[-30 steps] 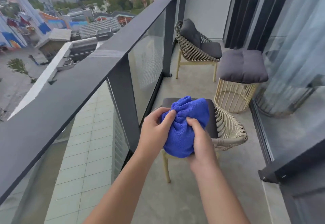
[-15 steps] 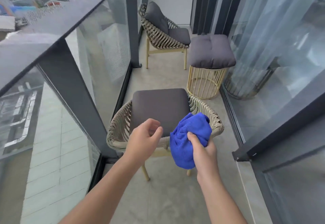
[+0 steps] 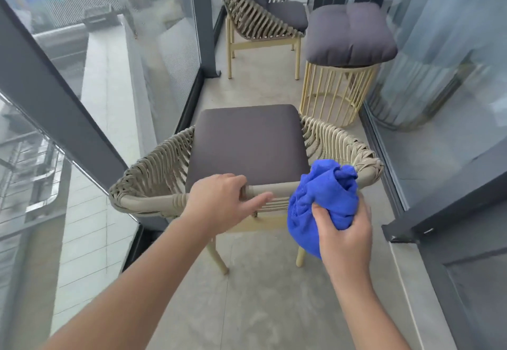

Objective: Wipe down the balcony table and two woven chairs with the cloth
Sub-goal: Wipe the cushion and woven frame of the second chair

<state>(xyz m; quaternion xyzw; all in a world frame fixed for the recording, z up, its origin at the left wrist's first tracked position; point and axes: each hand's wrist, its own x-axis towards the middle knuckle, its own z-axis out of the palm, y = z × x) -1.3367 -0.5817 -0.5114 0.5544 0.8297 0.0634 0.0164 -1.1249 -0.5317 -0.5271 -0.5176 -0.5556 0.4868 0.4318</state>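
The right hand (image 3: 346, 229) clutches the bunched blue cloth (image 3: 321, 201), fingers curled into its folds, just off the right end of the near chair (image 3: 247, 154)'s back rail. The cloth looks soft, light and floppy, so a wadded fistful seems the surest hold. The left hand (image 3: 219, 202) rests on that rail's middle, fingers curled over it. The woven frame looks stiff and light. Beyond this chair stand the table (image 3: 337, 89) and the far chair (image 3: 260, 17).
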